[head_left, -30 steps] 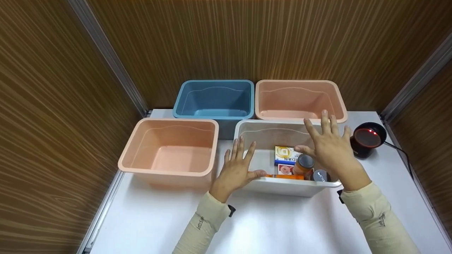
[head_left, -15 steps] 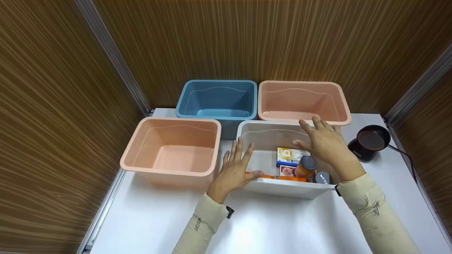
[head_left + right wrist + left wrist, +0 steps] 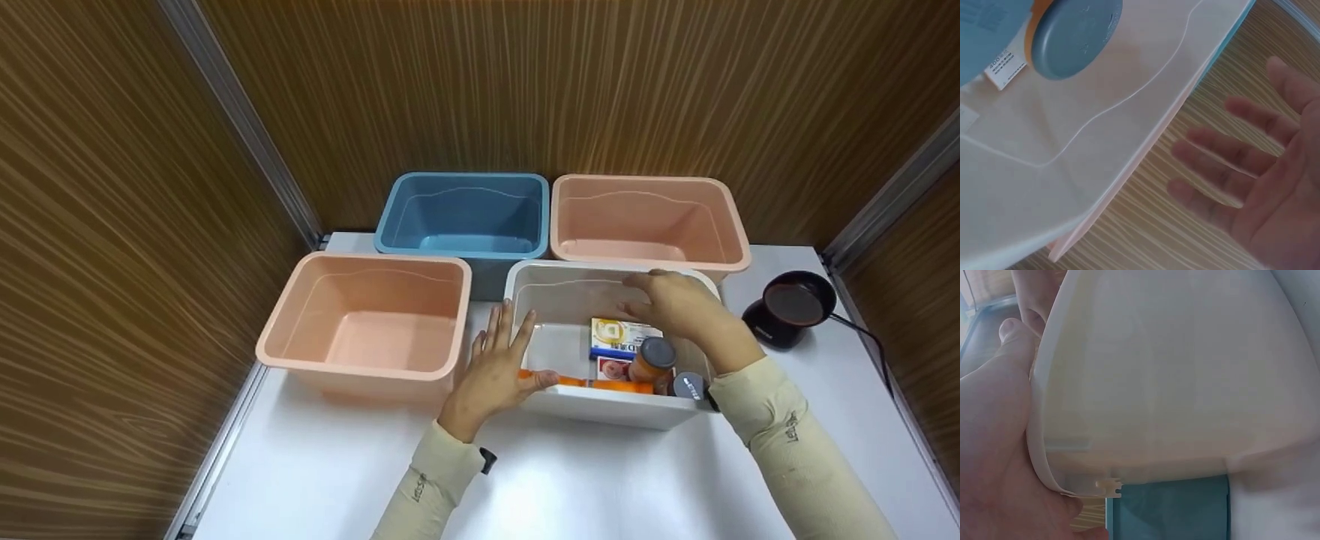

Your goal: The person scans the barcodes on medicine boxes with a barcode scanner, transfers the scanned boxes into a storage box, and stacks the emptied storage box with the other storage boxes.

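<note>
A white bin (image 3: 600, 411) stands at front right. At its front-left corner rests my left hand (image 3: 487, 379), fingers straight and thumb lying over the rim; the left wrist view shows this hand (image 3: 994, 433) against the bin's outer wall (image 3: 1157, 382). Over the bin's right half hovers my right hand (image 3: 679, 307), holding nothing, its fingers loosely bent. Inside lie a white, yellow and blue carton (image 3: 616, 334), a small red carton (image 3: 613, 368), an orange bottle with a grey lid (image 3: 657, 352), another grey lid (image 3: 688, 386) and a long orange item (image 3: 622, 387) along the front wall.
To the left stands a pink bin (image 3: 364, 369). Behind are a blue bin (image 3: 461, 251) and a second pink bin (image 3: 649, 262). A black cup-shaped device (image 3: 795, 304) with a cord sits on the right of the white table (image 3: 555, 480). Wood-grain panels enclose it.
My right hand has moved down and a little left over the white bin, its spread fingers now bent. My left hand stays at the rim. The whole head view has shifted slightly.
</note>
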Demonstrator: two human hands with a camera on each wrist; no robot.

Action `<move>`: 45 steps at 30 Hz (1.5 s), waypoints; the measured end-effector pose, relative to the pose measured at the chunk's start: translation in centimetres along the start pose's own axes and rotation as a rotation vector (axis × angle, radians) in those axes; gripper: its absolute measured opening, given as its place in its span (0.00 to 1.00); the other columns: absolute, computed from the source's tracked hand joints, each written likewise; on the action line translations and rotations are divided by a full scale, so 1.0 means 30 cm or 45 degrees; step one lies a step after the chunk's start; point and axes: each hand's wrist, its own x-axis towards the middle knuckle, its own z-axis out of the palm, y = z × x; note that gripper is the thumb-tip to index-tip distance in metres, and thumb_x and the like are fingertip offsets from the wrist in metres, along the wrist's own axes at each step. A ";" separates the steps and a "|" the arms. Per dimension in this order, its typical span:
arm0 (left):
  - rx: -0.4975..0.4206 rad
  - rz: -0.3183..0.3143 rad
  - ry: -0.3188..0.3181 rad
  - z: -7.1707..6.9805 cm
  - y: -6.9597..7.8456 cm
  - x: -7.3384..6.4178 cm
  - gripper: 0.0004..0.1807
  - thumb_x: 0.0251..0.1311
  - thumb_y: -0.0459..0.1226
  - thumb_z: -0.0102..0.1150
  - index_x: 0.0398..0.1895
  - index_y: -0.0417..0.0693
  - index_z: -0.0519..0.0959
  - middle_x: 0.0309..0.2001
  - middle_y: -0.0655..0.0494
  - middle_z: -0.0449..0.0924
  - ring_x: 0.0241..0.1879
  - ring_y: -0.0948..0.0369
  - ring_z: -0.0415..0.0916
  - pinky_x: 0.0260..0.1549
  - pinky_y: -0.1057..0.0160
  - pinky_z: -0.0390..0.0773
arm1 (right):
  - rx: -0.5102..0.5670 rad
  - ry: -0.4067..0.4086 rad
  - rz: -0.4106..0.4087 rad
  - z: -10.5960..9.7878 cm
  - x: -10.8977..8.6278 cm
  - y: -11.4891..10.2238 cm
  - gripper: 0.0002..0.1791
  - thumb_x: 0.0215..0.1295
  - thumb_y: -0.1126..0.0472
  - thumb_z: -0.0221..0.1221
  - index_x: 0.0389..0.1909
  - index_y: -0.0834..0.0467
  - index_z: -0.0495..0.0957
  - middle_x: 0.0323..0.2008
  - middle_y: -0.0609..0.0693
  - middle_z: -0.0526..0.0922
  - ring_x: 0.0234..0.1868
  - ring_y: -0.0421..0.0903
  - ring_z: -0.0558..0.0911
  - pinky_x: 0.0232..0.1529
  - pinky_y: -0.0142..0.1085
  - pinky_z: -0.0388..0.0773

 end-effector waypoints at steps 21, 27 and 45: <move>-0.064 0.002 0.052 0.021 0.001 -0.002 0.55 0.63 0.70 0.48 0.83 0.53 0.42 0.81 0.43 0.25 0.78 0.47 0.24 0.72 0.40 0.45 | 0.227 -0.750 0.294 0.070 0.070 0.018 0.40 0.57 0.45 0.72 0.66 0.64 0.74 0.61 0.64 0.77 0.53 0.58 0.77 0.56 0.58 0.73; -0.062 -0.009 0.057 0.017 -0.001 -0.003 0.56 0.63 0.68 0.53 0.83 0.53 0.42 0.80 0.42 0.26 0.78 0.45 0.25 0.71 0.39 0.45 | 0.235 -0.911 0.428 0.095 0.069 0.024 0.45 0.45 0.54 0.77 0.67 0.62 0.73 0.55 0.62 0.76 0.46 0.55 0.76 0.44 0.43 0.79; -0.067 -0.018 0.058 0.010 0.002 -0.021 0.55 0.62 0.68 0.54 0.83 0.55 0.41 0.81 0.43 0.28 0.78 0.46 0.25 0.71 0.39 0.45 | 0.265 -1.001 0.112 0.135 0.098 0.015 0.27 0.53 0.64 0.65 0.57 0.66 0.78 0.45 0.56 0.76 0.39 0.51 0.76 0.37 0.40 0.78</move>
